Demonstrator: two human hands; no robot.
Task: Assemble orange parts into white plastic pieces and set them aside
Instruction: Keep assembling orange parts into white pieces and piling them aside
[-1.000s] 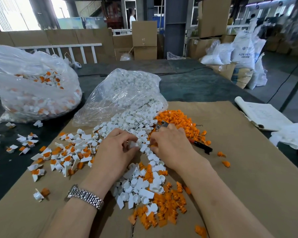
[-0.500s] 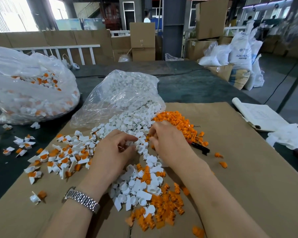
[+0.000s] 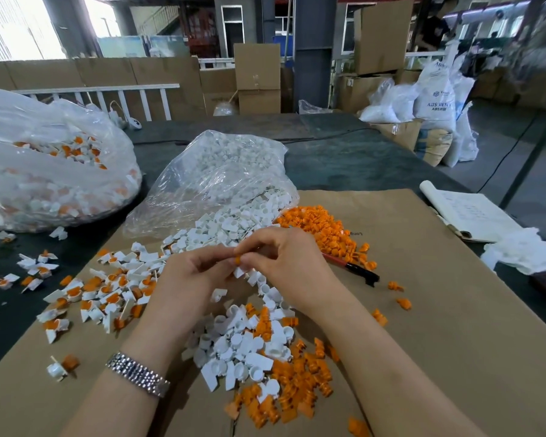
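- At the near edge of the cardboard sheet [image 3: 454, 310] lies a heap of loose orange parts [image 3: 284, 395], lying every way with no common direction.
- Just beyond it, touching, is a pile of white plastic pieces [image 3: 246, 351], round openings mostly turned up.
- Above that pile the two hands meet. The left hand [image 3: 189, 279], a metal watch [image 3: 138, 374] on its wrist, has its fingers curled in toward the right hand; what it holds is mostly hidden, though a white piece [image 3: 238, 272] shows just under the fingertips.
- The right hand [image 3: 287, 263] pinches a small orange part [image 3: 237, 259] between thumb and forefinger, the other fingers loosely bent. The part is too small to tell its long axis or which way it points.
- To the left, across the cardboard's left edge onto the dark table [image 3: 344, 159], assembled pieces [image 3: 108, 294] lie scattered, white with orange inserts.
- Right of the hands a red-and-black tool [image 3: 356, 271] lies flat beside a second orange pile [image 3: 322, 228].
- Farther off, an open clear bag of white pieces [image 3: 221, 175] spills toward the hands.
- At the table's far left a larger bag of assembled pieces [image 3: 51, 171] rests.
- Near the right edge lie a notebook [image 3: 470, 212] and a white cloth [image 3: 524, 253].
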